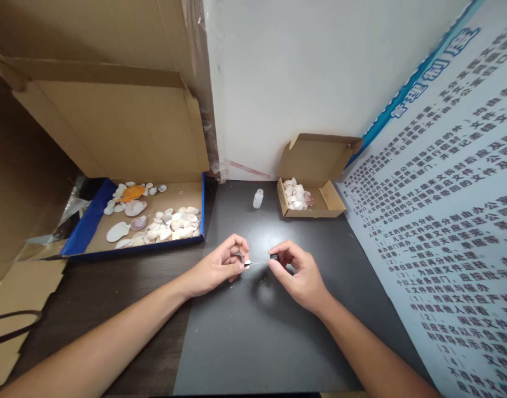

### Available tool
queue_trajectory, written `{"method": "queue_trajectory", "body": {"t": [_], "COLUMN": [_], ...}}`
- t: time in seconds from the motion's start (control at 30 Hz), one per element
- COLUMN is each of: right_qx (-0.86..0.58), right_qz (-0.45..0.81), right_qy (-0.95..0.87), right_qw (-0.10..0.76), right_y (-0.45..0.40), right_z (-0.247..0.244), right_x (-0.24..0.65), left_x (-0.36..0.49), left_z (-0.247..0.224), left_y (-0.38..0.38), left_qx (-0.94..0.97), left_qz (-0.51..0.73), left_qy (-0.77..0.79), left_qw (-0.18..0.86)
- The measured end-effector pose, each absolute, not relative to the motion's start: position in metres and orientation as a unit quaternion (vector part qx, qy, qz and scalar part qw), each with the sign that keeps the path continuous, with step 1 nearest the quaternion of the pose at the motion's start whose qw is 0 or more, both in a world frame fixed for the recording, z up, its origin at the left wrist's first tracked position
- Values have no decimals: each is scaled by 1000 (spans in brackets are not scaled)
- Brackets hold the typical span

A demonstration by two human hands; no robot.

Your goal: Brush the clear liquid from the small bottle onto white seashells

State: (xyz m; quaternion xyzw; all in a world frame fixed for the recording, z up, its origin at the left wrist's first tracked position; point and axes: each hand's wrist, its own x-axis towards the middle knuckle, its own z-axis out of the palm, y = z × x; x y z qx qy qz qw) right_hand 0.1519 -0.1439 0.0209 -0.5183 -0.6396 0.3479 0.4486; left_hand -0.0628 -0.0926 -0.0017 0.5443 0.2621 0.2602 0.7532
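Note:
Near the middle of the dark mat, my left hand [222, 265] pinches a small white shell [247, 263] between thumb and fingers. To its right, my right hand [297, 272] grips a small black cap [274, 257] between thumb and forefinger. A thin, pale line runs from the cap toward the shell; whether it touches the shell is too small to tell. Behind both hands, a small whitish bottle [258, 199] stands upright without a cap.
A blue-edged cardboard box [203, 207] with many shells lies open at the left. At the back right stands a small open cardboard box [330, 198] holding more shells. A printed poster [444, 193] covers the right side, and a white wall [303, 72] rises behind.

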Motion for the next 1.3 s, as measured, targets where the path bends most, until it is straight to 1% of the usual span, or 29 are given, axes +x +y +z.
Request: {"method": "queue_trajectory", "body": {"t": [0.07,0.2,0.37,0.5,0.67,0.8,0.97,1.1,1.3], "right_qx": [-530,-527,-532,-533,-538,-529,-522,-527,-530], "right_qz": [344,345,355,348,345,332,350,337,331], "right_qy": [-636,-623,-633,-621,-626,-620,-634,-623,-633], "right_qw": [443,463,435,457,447,474,451,470,458], "right_y": [-144,-145,-145,-144,-143,-143,-144,-143,-143], "right_z": [20,20,20,19,20,22,21,21,21], "right_x": [152,152,152,152,152,154,153,154,153], "left_x": [-63,-63,-63,-63,-63,-63,-64,-64,-63], "left_z": [-1,-1,1,1,0,-2,-3,-3,-3], "left_y": [-93,-93,-93,-93,-93,-93,-93,-93,-93], "left_qx": [544,546,546,549,552,552,550,545,534], "left_qz": [259,255,255,253,252,254,251,249,254], "left_qy": [264,264,257,266,259,255,255,266,274], "left_qw": [753,753,755,751,752,752,755,755,758]}}
